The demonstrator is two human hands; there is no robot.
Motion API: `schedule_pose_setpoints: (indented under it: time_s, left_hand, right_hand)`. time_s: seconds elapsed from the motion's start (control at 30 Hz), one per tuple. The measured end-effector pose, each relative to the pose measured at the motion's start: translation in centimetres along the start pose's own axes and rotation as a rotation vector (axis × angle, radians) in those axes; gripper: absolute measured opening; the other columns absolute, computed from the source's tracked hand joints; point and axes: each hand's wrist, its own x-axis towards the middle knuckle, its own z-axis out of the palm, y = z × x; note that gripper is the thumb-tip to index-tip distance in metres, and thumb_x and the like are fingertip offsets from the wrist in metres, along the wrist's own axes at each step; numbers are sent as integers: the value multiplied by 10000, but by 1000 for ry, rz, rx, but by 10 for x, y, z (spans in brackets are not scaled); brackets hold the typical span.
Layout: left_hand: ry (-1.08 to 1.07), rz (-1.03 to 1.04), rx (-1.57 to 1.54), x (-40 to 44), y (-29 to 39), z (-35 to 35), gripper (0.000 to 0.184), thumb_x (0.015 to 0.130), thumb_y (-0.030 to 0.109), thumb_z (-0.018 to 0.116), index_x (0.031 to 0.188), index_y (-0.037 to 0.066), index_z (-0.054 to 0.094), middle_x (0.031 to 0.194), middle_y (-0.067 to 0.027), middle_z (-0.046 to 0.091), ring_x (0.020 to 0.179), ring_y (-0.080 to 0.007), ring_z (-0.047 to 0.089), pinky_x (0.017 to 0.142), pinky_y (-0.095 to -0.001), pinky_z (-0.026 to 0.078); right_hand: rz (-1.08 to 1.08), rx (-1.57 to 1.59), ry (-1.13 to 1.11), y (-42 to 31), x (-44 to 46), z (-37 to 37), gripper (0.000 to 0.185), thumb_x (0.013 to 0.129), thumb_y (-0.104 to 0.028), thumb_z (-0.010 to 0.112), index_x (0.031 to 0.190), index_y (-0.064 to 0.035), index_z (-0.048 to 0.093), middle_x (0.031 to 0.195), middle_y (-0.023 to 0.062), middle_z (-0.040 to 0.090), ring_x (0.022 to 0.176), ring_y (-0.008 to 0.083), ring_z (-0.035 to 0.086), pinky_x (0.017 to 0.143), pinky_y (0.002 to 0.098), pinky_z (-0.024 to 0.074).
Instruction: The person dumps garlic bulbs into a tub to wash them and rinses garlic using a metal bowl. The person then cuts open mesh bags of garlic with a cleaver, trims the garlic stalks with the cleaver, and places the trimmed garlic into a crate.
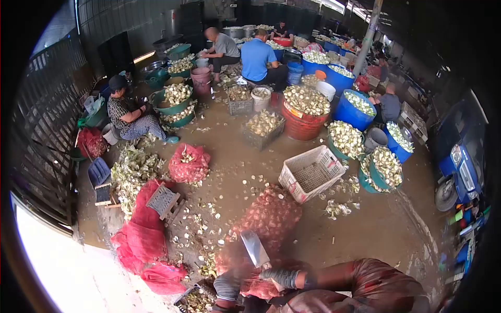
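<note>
A cleaver (254,248) with a broad, pale blade points up and to the left, its handle in my right hand (277,276), whose fingers are wrapped round it. My left arm shows by its grey striped cuff (227,287) at the bottom edge; the fingers of my left hand are too blurred and covered to make out. Between the two arms lies red netting (261,288). Just beyond the blade, a red mesh sack (274,214) full of bulbs spreads over the floor.
A white crate (312,173) stands beyond the sack. Red net bags (140,242) and a small woven stool (164,201) are at the left. People sit among tubs of bulbs, one in a blue shirt (255,58). A vehicle (464,161) stands at the right.
</note>
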Motion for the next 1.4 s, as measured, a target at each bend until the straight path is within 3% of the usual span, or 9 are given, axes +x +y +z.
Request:
schedule_pose_setpoints:
  time_s: [0.1, 0.2, 0.23, 0.77, 0.97, 1.07, 1.23, 1.33, 1.4]
  left_hand:
    - [161, -51, -506, 0, 14, -43, 371, 897, 272, 621, 643, 3, 602, 509, 2, 492, 499, -61, 406, 452, -311, 362]
    - [4, 40, -458, -2, 73, -139, 241, 936, 171, 488, 894, 20, 671, 770, -128, 664, 634, -242, 629, 594, -342, 497]
    - [39, -87, -1006, -12, 105, -166, 359, 902, 217, 622, 596, 34, 584, 506, 50, 452, 488, -47, 383, 428, -278, 316]
    - [907, 1068, 103, 12, 173, -258, 341, 773, 75, 634, 1114, 60, 620, 775, -85, 631, 707, -184, 623, 640, -286, 490]
    - [573, 528, -701, 20, 158, -261, 177, 919, 120, 548, 768, 28, 556, 689, 18, 497, 641, -101, 440, 597, -275, 380]
    - [347, 264, -691, 28, 117, -243, 280, 855, 211, 655, 1086, 56, 625, 849, -46, 639, 775, -117, 595, 690, -257, 475]
    - [-34, 521, -144, 25, 77, -194, 425, 819, 363, 703, 1068, 30, 618, 856, -112, 661, 777, -231, 640, 706, -326, 492]
    - [-221, 324, 226, 25, 77, -191, 443, 800, 335, 704, 1126, 50, 608, 888, -184, 650, 835, -352, 627, 720, -356, 505]
    - [159, 511, -50, 33, 62, -195, 251, 778, 227, 681, 967, 63, 666, 772, -178, 647, 706, -352, 625, 646, -430, 490]
  right_hand:
    - [-154, -145, -5, -99, -68, 30, 261, 824, -230, 668, 990, -31, 640, 863, 53, 636, 838, 153, 563, 710, 335, 444]
    - [-257, -195, -126, -146, -96, 38, 228, 843, -208, 650, 1011, -54, 641, 852, 25, 635, 792, 127, 593, 702, 284, 471]
    - [-177, -84, -125, -163, -111, 40, 214, 826, -196, 673, 992, -65, 636, 827, 9, 614, 766, 109, 583, 674, 258, 474]
    - [-811, -48, 24, -237, -182, 24, 295, 947, -246, 469, 1090, -57, 645, 1092, 51, 639, 992, 159, 601, 843, 285, 483]
    - [-918, -351, -38, -230, -172, 53, 286, 962, -207, 433, 1110, -89, 648, 1094, 33, 642, 990, 156, 594, 861, 289, 469]
    - [-947, -443, -28, -225, -152, 57, 296, 966, -208, 422, 1112, -89, 650, 1075, 22, 642, 937, 117, 588, 820, 263, 475]
    - [-652, -62, -53, -235, -122, 67, 272, 958, -183, 453, 1102, -71, 656, 1005, 31, 665, 937, 151, 633, 817, 261, 500]
    - [-1126, -679, -173, -237, -94, 67, 264, 953, -154, 458, 1119, -82, 650, 956, 51, 681, 920, 159, 643, 807, 267, 506]
    - [-887, -570, -127, -241, -83, 75, 261, 944, -136, 468, 1124, -80, 649, 937, 62, 684, 884, 163, 638, 796, 278, 507]
